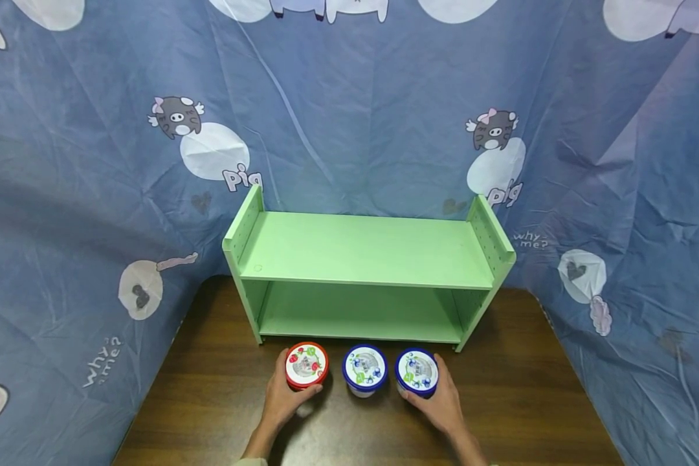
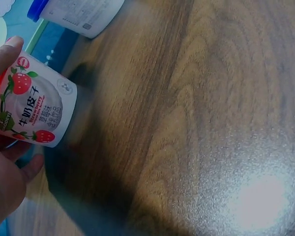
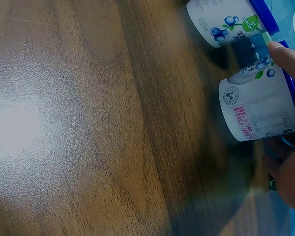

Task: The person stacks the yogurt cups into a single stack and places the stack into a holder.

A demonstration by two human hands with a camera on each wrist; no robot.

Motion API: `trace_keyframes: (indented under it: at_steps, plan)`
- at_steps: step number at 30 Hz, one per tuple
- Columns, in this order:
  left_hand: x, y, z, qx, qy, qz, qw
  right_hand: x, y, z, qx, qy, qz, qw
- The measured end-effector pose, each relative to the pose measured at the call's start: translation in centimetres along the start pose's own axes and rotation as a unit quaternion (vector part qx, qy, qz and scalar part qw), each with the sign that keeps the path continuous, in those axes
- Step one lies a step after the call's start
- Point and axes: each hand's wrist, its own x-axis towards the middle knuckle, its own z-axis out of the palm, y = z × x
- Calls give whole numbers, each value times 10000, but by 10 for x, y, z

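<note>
Head view, left fingers (image 1: pixel 279 374) gripping red-lidded cup (image 1: pixel 306 366), right fingers (image 1: pixel 444 375) seemingly gripping rightmost blue-lidded cup (image 1: pixel 417 372)

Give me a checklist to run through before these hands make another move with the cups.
1. Left hand gripping the red-lidded cup: ok, thumb and fingers round its side.
2. Right hand gripping the right-hand blue-lidded cup: ok, thumb and fingers round it.
3. Middle blue-lidded cup apart from both held cups: ok, gaps show on either side.
4. Green shelf standing upright behind the cups: ok.
5. Held cups' bases touching the table: cannot tell, shadows hide the contact.
</note>
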Motion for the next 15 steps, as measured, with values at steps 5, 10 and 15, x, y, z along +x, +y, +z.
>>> trace_keyframes:
  at_steps: [5, 10, 15]
  plan:
    - [0, -1, 0, -98, 18, 50, 9999, 0, 0, 0, 92, 95, -18, 9999]
    - [0, -1, 0, -139, -4, 43, 9999, -1, 1, 0, 101, 144, -24, 9998]
    - [0, -1, 0, -145, -10, 34, 9999, -2, 0, -1, 96, 126, 9, 9999]
